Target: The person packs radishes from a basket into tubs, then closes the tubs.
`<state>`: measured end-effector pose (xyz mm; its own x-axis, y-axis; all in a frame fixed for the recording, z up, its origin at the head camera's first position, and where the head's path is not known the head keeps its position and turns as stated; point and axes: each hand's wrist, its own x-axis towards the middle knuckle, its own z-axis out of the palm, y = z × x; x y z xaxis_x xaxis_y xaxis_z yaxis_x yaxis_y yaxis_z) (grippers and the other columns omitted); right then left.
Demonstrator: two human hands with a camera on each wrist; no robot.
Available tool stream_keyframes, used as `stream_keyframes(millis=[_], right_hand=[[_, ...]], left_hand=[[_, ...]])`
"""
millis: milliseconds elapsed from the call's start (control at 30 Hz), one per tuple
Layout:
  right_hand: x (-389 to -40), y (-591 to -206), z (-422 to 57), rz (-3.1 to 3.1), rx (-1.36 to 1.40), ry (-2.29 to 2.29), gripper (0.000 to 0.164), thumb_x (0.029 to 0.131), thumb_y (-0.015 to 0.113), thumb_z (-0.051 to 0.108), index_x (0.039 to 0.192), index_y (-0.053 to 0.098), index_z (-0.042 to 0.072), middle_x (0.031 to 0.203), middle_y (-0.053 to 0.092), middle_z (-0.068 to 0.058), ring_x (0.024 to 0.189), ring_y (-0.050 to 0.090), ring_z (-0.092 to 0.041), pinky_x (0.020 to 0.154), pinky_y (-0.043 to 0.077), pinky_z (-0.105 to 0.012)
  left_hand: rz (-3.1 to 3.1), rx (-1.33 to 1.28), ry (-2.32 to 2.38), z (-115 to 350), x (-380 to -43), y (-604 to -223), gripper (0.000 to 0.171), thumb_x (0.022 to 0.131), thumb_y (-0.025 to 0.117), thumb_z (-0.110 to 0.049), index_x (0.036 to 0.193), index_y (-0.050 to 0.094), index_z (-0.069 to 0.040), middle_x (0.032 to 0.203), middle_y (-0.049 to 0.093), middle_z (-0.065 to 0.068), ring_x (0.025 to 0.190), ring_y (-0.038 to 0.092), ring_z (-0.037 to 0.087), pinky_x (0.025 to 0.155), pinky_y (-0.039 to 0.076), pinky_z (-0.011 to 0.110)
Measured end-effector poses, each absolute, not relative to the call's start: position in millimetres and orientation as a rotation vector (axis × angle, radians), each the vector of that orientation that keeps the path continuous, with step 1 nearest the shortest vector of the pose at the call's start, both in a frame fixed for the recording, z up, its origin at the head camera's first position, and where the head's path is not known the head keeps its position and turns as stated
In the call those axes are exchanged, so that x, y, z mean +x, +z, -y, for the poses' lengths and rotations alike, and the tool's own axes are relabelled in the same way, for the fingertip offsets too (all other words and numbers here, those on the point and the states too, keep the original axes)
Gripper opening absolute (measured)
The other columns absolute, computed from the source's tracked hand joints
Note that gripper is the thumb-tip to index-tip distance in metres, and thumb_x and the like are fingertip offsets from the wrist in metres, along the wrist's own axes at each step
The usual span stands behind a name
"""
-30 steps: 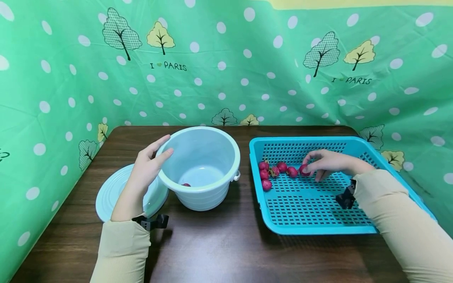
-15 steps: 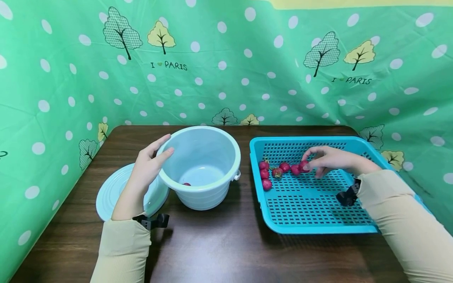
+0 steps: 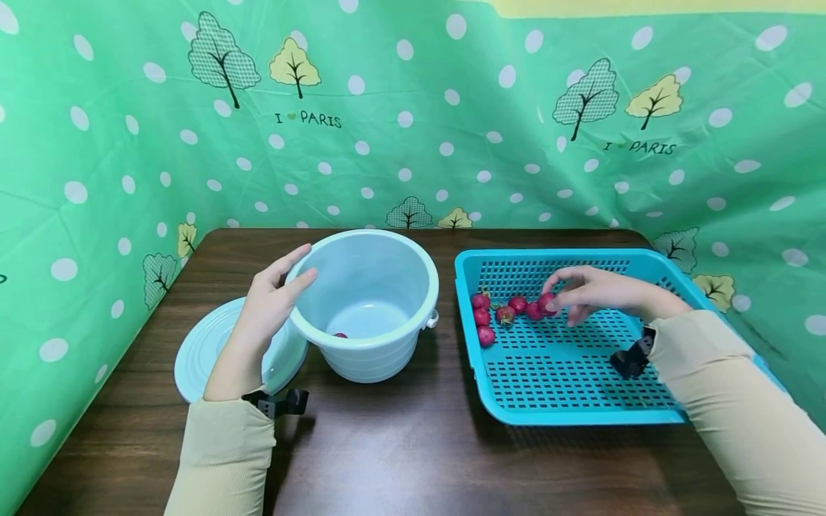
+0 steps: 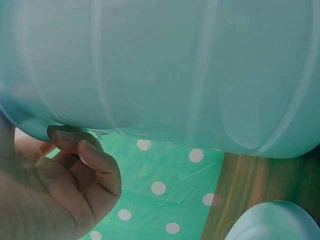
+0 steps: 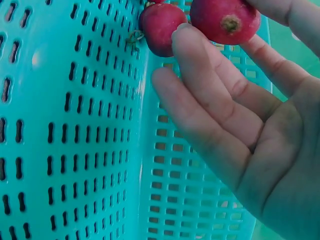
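Note:
My left hand grips the left rim of a pale blue bucket, with the thumb over the inside edge; in the left wrist view its curled fingers lie against the outside under the rim. One small red radish shows at the bottom of the bucket. Over the back of a blue plastic basket, my right hand pinches a red radish between thumb and fingers. Right beside it is another radish. Several more radishes lie in the basket's left part.
A round pale blue lid lies on the dark wooden table, left of the bucket and partly behind my left forearm. A white handle knob juts from the bucket's right side. Green dotted cloth hangs behind and beside the table.
My right hand has risen a little and then moved slightly left with the pinched radish. Some of the radishes near it have shifted slightly. The left hand and bucket have stayed put.

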<state>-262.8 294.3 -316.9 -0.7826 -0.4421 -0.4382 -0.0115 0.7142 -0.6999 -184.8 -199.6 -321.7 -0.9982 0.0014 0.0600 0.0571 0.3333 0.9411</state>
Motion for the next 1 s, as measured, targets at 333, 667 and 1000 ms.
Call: stream_keyframes(millis=[333, 667, 1000], right_hand=[[-257, -309, -277, -2.299, -0.395, -0.993, 0.04, 0.095, 0.065, 0.025, 0.123, 0.052, 0.0, 0.102, 0.069, -0.017, 0.076, 0.069, -0.027, 0.078, 0.06, -0.041], [-250, -301, -253, -2.292, -0.49, -1.062, 0.038, 0.094, 0.066, 0.021, 0.123, 0.055, -0.001, 0.104, 0.066, -0.021, 0.083, 0.07, -0.033, 0.08, 0.059, -0.037], [-244, -296, -238, -2.234, -0.686, -1.176, 0.029, 0.095, 0.064, 0.012, 0.12, 0.056, -0.001, 0.103, 0.068, -0.01, 0.081, 0.07, -0.036, 0.08, 0.059, -0.038]], left_hand=[[2.534, -0.052, -1.771, 200, -185, -322, 0.057, 0.102, 0.055, -0.033, 0.154, 0.038, -0.017, 0.161, 0.033, 0.006, 0.147, 0.033, 0.026, 0.117, 0.033, 0.05], [2.531, -0.057, -1.768, 199, -185, -322, 0.057, 0.102, 0.056, -0.032, 0.154, 0.038, -0.017, 0.161, 0.033, 0.006, 0.147, 0.033, 0.026, 0.117, 0.033, 0.05], [2.531, -0.055, -1.769, 200, -185, -322, 0.058, 0.101, 0.056, -0.033, 0.154, 0.038, -0.016, 0.16, 0.033, 0.006, 0.147, 0.033, 0.026, 0.116, 0.033, 0.05]])
